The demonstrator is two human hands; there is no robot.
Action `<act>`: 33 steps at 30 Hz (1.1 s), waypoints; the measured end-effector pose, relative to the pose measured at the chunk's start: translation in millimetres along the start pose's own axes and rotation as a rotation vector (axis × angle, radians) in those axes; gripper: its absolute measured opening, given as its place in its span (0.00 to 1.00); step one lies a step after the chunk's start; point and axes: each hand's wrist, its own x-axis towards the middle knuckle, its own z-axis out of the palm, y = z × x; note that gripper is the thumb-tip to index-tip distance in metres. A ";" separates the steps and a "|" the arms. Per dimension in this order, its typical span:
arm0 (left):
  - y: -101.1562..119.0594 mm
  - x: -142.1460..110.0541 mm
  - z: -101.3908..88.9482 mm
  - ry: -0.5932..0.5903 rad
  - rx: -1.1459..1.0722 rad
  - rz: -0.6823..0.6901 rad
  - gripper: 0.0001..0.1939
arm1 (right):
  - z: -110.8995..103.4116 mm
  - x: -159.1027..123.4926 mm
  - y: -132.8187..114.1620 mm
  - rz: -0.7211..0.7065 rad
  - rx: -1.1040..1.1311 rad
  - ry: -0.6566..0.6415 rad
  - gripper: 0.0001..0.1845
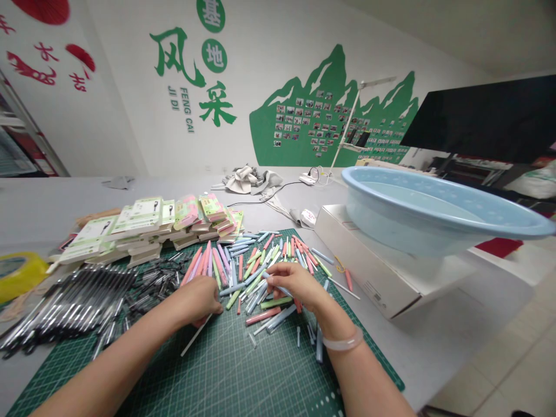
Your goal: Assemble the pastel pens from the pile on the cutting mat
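Whereas the dark pens (82,295) at lower left look assembled, many coloured tubes (222,265) lie loose mid-frame, where the left hand (202,298) pinches a thin white stick (193,340) and the right hand (302,284) has its fingers closed on a blue tube (283,290).

Slim clear-black plastic pens (82,301) left of slim pastel plastic tubes (263,316), tubes on rectangular green mat (226,370), round blue plastic basin (382,223) on oblong white cardboard box (369,263), right.
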 end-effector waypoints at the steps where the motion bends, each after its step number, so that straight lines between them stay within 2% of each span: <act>1: -1.1 -0.2 -1.1 -0.025 0.011 -0.009 0.09 | 0.5 -0.1 -0.6 -0.006 -0.013 -0.005 0.15; 3: -1.4 0.2 -4.1 0.023 0.033 0.002 0.11 | 2.2 -0.2 -2.4 -0.017 -0.051 -0.008 0.14; 5: 3.4 2.1 -6.9 0.219 -0.014 0.070 0.12 | 4.9 -0.5 -4.8 -0.030 -0.113 0.006 0.12; 7: 14.3 6.0 -6.2 0.393 -0.233 0.151 0.14 | 8.3 -1.3 -7.3 -0.055 -0.215 0.042 0.12; 8: 21.3 8.8 -3.9 0.380 -0.412 0.171 0.15 | 10.0 -2.2 -8.4 -0.082 -0.287 0.071 0.11; 9: 28.6 12.1 -0.2 0.296 -0.631 0.170 0.16 | 11.7 -3.5 -9.4 -0.124 -0.378 0.107 0.11; 11: 41.6 19.7 10.0 0.027 -1.023 0.141 0.20 | 14.5 -7.1 -11.3 -0.236 -0.610 0.183 0.10; 13: 50.1 27.2 20.9 -0.166 -1.233 0.095 0.20 | 16.5 -11.4 -13.2 -0.351 -0.884 0.239 0.08; 15: 53.9 32.5 28.9 -0.254 -1.333 0.033 0.18 | 17.8 -15.4 -15.7 -0.452 -1.144 0.236 0.06; 18: 55.3 34.1 32.9 -0.282 -1.399 -0.014 0.14 | 19.1 -18.7 -20.6 -0.602 -1.419 0.199 0.02; 19: 55.5 33.2 32.6 -0.288 -1.410 -0.013 0.13 | 19.4 -19.1 -22.2 -0.646 -1.467 0.195 0.03; 25: 55.9 29.1 28.9 -0.287 -1.480 -0.037 0.08 | 18.0 -17.1 -25.0 -0.809 -1.432 0.259 0.07; 28: 51.9 31.2 27.9 -0.323 -1.507 -0.019 0.08 | 12.9 -14.8 -23.4 -0.796 -1.408 0.282 0.06; 33: 43.0 34.0 24.3 -0.371 -1.550 0.024 0.11 | -0.3 -12.4 -21.5 -0.693 -1.278 0.296 0.05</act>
